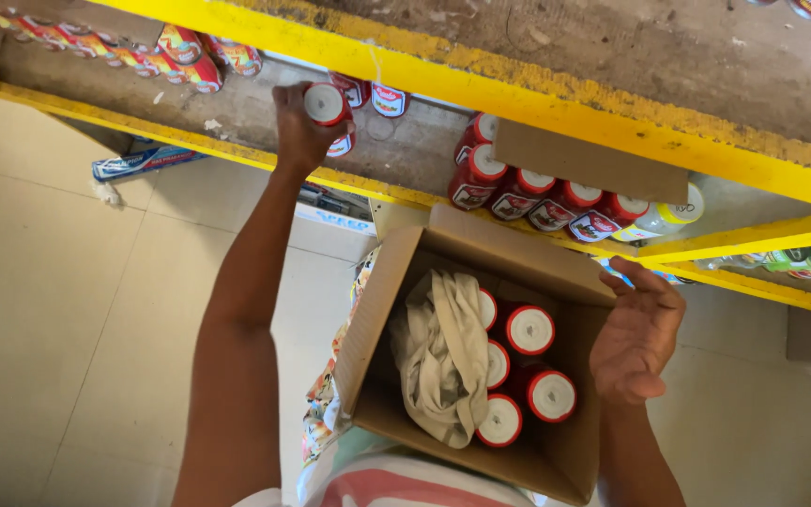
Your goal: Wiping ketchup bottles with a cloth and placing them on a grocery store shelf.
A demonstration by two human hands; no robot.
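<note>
- My left hand point(300, 127) is wrapped around 1 red bottle with a white cap point(325, 105), fingers closed on its body, holding it on the dusty yellow-edged shelf point(237, 113).
- My right hand point(638, 330) lies open, fingers loosely spread, palm against the right wall of the cardboard box point(556, 272), steadying it against my body.
- Inside the box I count about 6 more red bottles point(529, 330) standing caps up, beside a crumpled beige cloth point(443, 352).
- A row of the same bottles point(518, 192) already lies on the shelf further right, behind a box flap.
- I judge this the placing step: the bottle looks close to 2 others point(373, 97) on the shelf.
- The next move calls for letting go cleanly so it stands, then reaching down past the cloth for another.
</note>
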